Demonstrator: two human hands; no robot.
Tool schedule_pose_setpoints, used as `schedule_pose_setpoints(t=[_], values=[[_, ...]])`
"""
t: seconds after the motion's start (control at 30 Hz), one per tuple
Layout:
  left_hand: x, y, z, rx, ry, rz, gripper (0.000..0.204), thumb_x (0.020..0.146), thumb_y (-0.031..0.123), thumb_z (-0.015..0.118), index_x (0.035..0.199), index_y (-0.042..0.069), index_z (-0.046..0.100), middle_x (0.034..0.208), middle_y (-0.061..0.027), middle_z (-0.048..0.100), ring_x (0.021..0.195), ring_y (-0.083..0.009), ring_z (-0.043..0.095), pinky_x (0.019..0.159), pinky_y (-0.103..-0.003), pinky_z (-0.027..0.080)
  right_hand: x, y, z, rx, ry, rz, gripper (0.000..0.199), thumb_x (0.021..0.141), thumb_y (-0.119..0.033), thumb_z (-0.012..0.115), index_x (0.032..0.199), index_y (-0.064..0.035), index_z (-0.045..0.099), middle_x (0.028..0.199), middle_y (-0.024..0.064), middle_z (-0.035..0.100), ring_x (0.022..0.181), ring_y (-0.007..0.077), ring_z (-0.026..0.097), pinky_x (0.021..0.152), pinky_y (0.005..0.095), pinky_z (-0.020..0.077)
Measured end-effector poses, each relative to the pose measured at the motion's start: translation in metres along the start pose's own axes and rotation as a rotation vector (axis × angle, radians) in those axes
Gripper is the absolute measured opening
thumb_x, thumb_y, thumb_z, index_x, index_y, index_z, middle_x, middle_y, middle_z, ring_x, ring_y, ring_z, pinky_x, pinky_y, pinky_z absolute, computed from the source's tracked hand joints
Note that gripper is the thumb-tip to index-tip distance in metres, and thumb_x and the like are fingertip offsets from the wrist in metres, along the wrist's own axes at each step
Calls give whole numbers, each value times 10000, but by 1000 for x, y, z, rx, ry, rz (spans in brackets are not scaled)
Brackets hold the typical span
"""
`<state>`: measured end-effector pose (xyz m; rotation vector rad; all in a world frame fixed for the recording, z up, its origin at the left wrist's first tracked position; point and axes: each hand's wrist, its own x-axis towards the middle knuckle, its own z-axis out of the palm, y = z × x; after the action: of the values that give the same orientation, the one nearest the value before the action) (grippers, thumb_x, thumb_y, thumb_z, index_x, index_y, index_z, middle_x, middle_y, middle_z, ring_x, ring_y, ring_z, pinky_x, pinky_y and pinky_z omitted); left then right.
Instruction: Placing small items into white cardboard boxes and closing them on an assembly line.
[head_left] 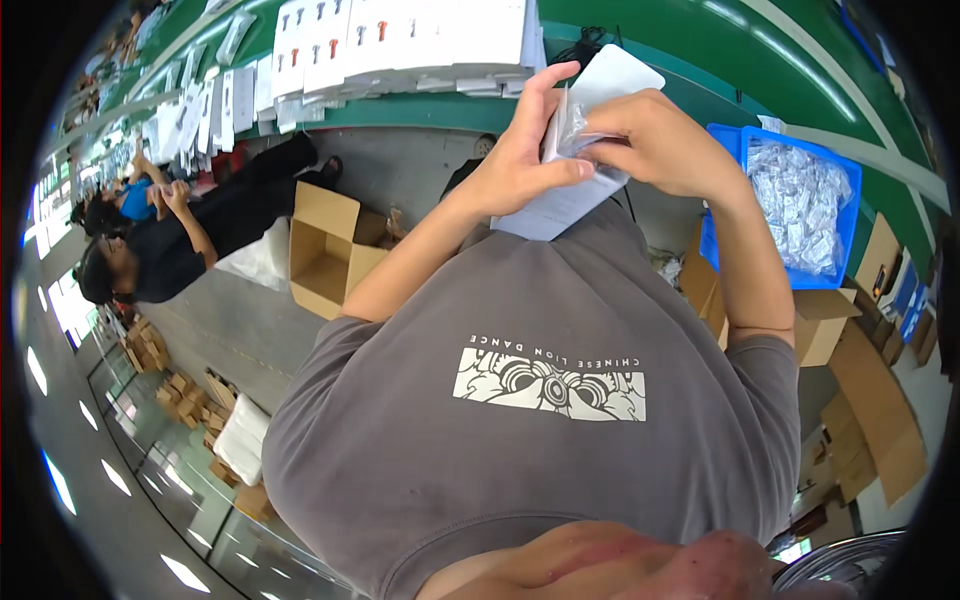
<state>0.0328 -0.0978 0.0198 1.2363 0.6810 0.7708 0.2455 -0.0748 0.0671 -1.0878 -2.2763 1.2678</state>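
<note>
My left hand [518, 160] is wrapped round a slim white box [545, 215], thumb across its near side and index finger pointing up. The box is held tilted in front of my chest, with a white flap [622, 75] standing out at its upper end. At the opening, the fingers of my right hand [665, 140] are closed on a small clear plastic bag [573, 125]. The bag lies partly inside the box, and its contents cannot be made out.
A blue bin [850, 215] full of small clear bags stands at the right. White printed boxes [400, 45] lie stacked on the green table [700, 35]. An open cardboard carton [322, 250] is at the left, with two people beyond it. Black cable [590, 42] lies behind my hands.
</note>
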Motion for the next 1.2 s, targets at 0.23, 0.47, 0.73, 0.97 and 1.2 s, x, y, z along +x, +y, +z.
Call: schedule_pose_setpoints(t=[0.23,0.47,0.73,0.97,1.2], values=[[-27,-9,-19,-120,194,125,829,796,47,655,1437,82,130,1369,-181,359,1270,-248,405,1077,-404,334,21,-36,-2,166,-67,-40,99,861,-41,624,913,-7,701,722,108,653,655,228,622,660,354,499],[-42,-19,-25,-135,121,285,709,791,20,668,1333,111,221,1411,-186,300,1291,-254,381,1086,-428,322,55,-48,4,-41,-461,-6,162,878,-86,581,990,-16,676,692,135,630,591,261,567,606,379,456],[-52,-20,-27,-77,146,374,673,806,33,711,1318,123,284,1442,-171,294,1299,-266,395,1087,-434,322,55,-64,4,-185,-744,-13,202,838,-71,558,999,-1,659,703,135,616,625,286,571,610,394,456],[-56,-21,-30,-59,169,401,707,811,27,723,1347,133,275,1458,-174,288,1309,-266,398,1074,-424,349,29,-62,34,-169,-63,-321,239,767,-123,604,971,-8,651,809,152,644,668,312,581,647,406,489],[-52,-21,-28,-20,186,292,773,783,-14,740,1367,134,256,1456,-163,296,1272,-265,441,1023,-417,416,59,-58,16,-312,-570,-69,307,805,-112,631,1097,-17,649,899,137,649,806,277,595,720,351,495]])
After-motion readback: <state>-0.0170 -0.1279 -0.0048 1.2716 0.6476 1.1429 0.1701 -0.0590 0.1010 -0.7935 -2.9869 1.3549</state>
